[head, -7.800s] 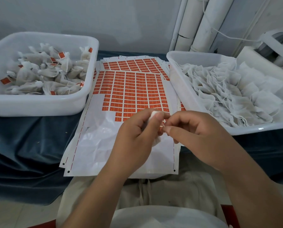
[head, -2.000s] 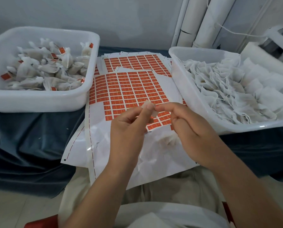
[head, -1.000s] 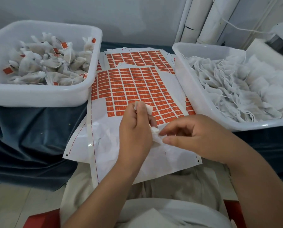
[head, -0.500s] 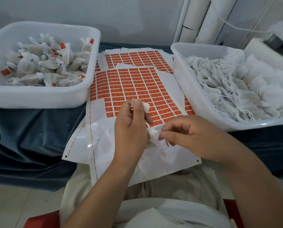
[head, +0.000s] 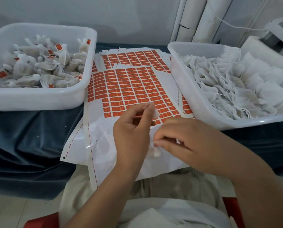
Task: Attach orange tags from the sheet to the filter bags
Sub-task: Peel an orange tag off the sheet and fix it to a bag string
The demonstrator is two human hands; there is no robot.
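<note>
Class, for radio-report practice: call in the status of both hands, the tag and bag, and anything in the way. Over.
Left hand pinching tag above sheet. Right hand pinching filter bag just below it. Nothing between them.

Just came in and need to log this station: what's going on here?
A person is tagging filter bags over their lap. The left hand pinches a small tag above the sheet, while the right hand pinches a white bag just beside it; whether they are joined yet is unclear. The left tub holds tagged bags, the right tub untagged ones.
</note>
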